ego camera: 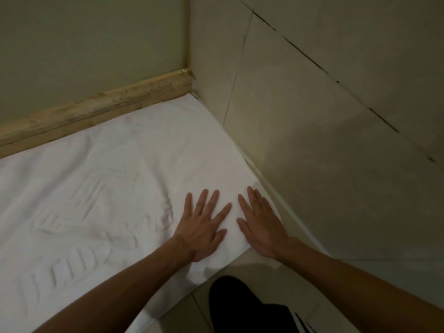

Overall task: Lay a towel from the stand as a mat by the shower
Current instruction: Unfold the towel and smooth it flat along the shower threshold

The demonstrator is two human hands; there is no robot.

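Both hands, left [204, 227] and right [262, 227], press flat with straight fingers on the towel [115, 179] spread under them, so smoothing seems the step, next probably its wrinkles beside the left hand.

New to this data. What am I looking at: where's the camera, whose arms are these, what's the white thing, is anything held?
There is no machine here. A person works with bare hands, and the one picture comes from a wide-angle camera worn on their head, looking forward and down. That is why both arms come in from the bottom edge.

The left hand and the right hand lie flat side by side, fingers straight, on a white towel spread over the floor. Nothing is held: both palms simply press on the cloth near its near right corner. The towel has a raised pattern woven in.

Its far edge runs along a wooden strip at the foot of one wall, and its right edge runs along a tiled wall. The dark shape at the bottom is the person's clothed leg.
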